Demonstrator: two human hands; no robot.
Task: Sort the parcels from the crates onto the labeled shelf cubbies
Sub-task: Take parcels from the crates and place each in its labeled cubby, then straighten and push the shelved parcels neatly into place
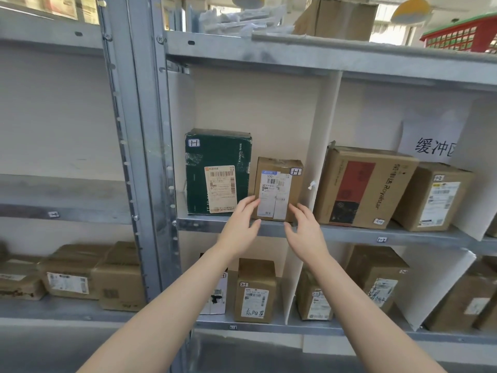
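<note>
Two hands on this one, and we're basically flanking it, not gripping it. The small brown parcel is standing upright just to the right of the green box, in the same cubby. We can't tell if the two are touching.

Our left hand is resting fairly straight, loosely spread fingers against the parcel's lower left edge. Our right hand is doing the same at the lower right corner. Nothing is curled round it.

What we're worrying about: the parcel is standing near the front lip of the shelf ledge. It's taller than it is wide, so we're guessing a dragging fingertip as we pull away could tip it forward and off. A sideways bump could also shove it into the green box.

Readable stuff:
- Both the green box and the parcel are wearing little "1-1" stickers, so the sorting is looking right.
- The parcel's shipping label is showing "530-" above a barcode.
- The green box's side print is looking like "XIANG NAN".
- Further right of the green box, past the white divider, the big carton is reading "Royalstar".
- The paper sign further right again is showing "缓冲", with the rest cut off.
- Below the green box, another parcel has handwriting starting "太阳".
</note>
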